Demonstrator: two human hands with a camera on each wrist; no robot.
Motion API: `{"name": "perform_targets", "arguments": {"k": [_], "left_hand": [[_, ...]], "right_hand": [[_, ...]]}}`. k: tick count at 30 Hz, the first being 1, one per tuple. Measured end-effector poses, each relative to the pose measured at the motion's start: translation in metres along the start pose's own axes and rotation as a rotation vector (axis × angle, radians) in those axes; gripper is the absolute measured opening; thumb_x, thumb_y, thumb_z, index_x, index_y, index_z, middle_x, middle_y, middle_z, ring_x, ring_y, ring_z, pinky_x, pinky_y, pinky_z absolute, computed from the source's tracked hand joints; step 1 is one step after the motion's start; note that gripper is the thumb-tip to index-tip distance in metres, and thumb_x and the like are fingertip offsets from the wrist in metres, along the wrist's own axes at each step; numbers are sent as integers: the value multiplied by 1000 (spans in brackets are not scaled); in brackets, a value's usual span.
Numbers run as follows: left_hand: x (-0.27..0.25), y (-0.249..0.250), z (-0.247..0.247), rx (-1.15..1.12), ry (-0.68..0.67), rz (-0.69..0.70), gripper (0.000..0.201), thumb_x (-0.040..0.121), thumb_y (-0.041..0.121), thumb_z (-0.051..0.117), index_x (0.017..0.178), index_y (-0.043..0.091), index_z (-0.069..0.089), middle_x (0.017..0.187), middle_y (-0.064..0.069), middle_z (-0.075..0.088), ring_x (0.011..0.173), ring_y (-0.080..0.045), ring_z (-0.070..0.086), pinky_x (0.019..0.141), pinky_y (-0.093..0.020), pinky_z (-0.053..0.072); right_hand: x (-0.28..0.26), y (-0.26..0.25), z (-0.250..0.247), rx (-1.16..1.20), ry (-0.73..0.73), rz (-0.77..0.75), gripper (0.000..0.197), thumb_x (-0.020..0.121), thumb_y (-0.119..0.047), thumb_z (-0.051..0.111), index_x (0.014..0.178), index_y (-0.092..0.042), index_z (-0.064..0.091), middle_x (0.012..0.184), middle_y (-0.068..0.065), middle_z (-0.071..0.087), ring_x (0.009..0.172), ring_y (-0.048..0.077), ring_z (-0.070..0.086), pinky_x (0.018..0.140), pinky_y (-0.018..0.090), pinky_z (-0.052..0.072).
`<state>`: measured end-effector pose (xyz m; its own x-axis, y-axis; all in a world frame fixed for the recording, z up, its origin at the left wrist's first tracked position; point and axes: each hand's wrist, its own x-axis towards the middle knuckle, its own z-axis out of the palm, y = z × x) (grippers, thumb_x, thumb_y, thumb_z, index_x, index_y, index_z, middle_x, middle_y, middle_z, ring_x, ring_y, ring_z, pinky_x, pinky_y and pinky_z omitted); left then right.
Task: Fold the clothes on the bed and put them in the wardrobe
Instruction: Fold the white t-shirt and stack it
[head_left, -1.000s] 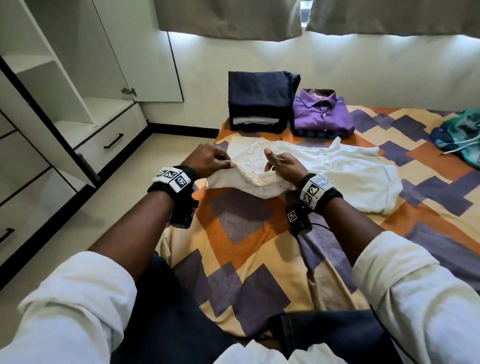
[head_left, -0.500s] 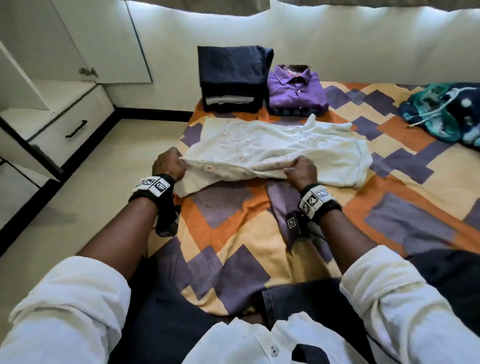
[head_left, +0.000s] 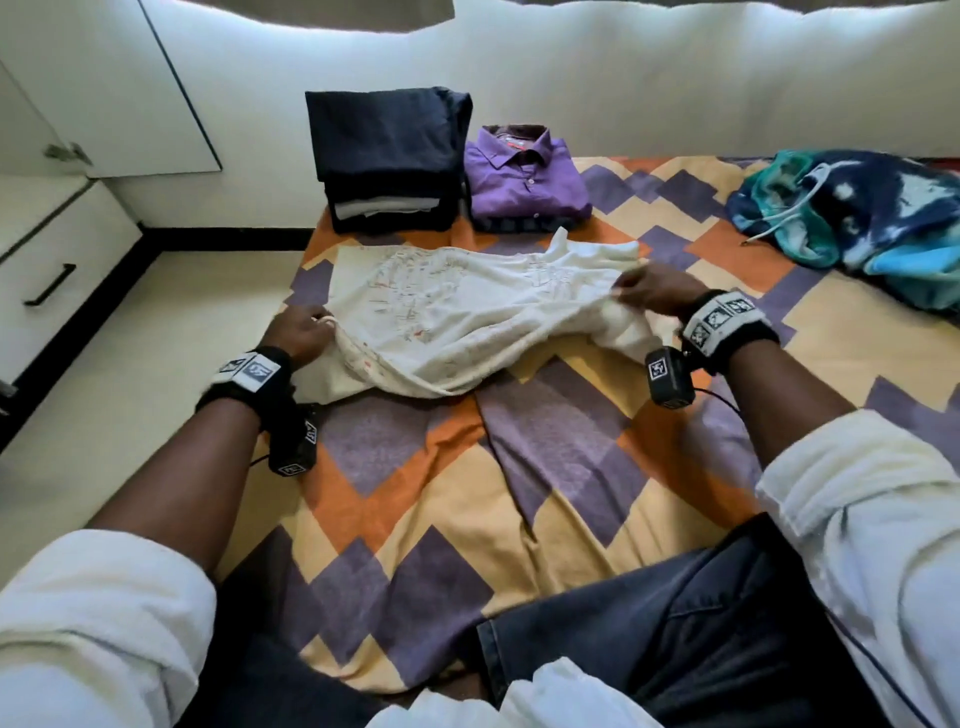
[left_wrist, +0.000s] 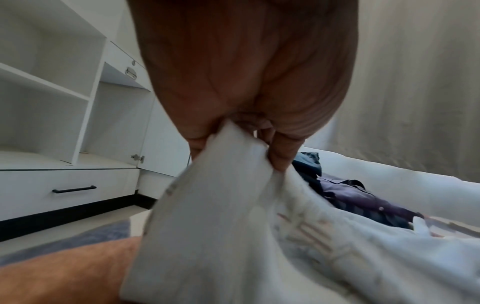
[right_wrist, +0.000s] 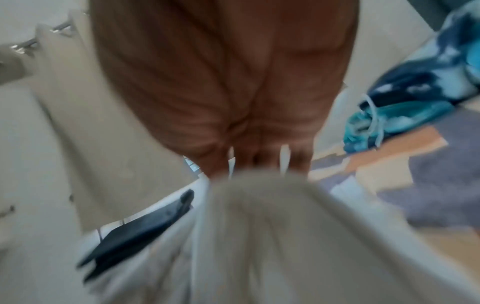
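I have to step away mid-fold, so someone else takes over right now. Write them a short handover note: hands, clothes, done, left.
Left hand grips one end of the cream printed shirt; right hand grips the other end, with the near part lifted off the bed.
Done: a folded dark stack and a folded purple shirt sit at the far edge of the bed.
Left: finish folding the cream shirt, fold the crumpled blue-green garment at the far right, then carry everything to the open wardrobe on the left.
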<state>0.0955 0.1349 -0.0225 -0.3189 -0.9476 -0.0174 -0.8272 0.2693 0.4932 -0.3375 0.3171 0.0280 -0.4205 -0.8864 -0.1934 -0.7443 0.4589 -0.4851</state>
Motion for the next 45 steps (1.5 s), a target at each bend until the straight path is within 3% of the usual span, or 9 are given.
{"name": "perform_targets", "arguments": {"k": [4,10,17,23,28,32,35,38,45], "left_hand": [[11,-12,8,12,108,-122,26,94,23,59,112,8,70,122,-24,64,112,-43,58,92,-43,46],[8,-24,34,64,80,-282,28,91,19,57,114,8,68,125,-25,62,116,-44,56,96,-44,46],[4,-31,45,93,74,-299,28,90,16,59,115,8,69,122,-26,63,114,-47,57,97,-46,47],[-2,-20,53,173,63,-280,30,92,14,55,121,10,64,124,-25,61,115,-45,56,96,-46,46],[-3,-17,56,163,68,-279,27,88,12,56,114,11,66,121,-24,63,113,-45,57,96,-47,46],[8,-14,40,42,224,-304,26,84,10,56,107,7,69,115,-27,65,108,-47,59,89,-46,49],[21,-1,27,-31,324,-304,34,85,11,56,117,9,69,120,-27,64,111,-48,58,94,-48,48],[30,9,27,-40,285,-308,34,86,11,56,117,10,69,121,-27,63,111,-48,58,94,-48,49],[27,10,55,-93,185,-288,30,83,24,56,107,13,71,113,-22,68,102,-45,62,89,-46,53]], "right_hand": [[5,10,-1,-243,623,146,28,85,-8,53,108,-5,67,117,22,61,115,41,53,95,43,42],[-9,17,80,137,466,165,12,79,-18,62,85,-9,66,97,19,70,92,35,65,72,33,46],[-12,23,105,420,602,511,32,83,-11,54,113,-2,59,121,22,62,112,39,57,91,38,44],[-13,20,105,503,501,475,48,83,-46,69,110,-6,69,115,17,68,107,35,63,87,36,48],[-3,25,81,505,495,388,29,92,-19,52,100,2,70,106,22,68,101,35,64,78,32,49],[16,33,22,686,664,269,30,95,-19,48,74,-5,65,85,26,70,68,34,66,60,37,53],[26,31,-21,986,769,259,23,91,-29,44,103,-17,59,119,31,58,83,37,66,67,31,58],[33,34,-27,887,708,290,53,94,-27,38,135,6,45,134,30,50,118,38,55,97,38,49],[4,8,70,435,713,209,16,90,-14,53,79,-7,61,90,21,67,85,34,62,67,32,37]]}}
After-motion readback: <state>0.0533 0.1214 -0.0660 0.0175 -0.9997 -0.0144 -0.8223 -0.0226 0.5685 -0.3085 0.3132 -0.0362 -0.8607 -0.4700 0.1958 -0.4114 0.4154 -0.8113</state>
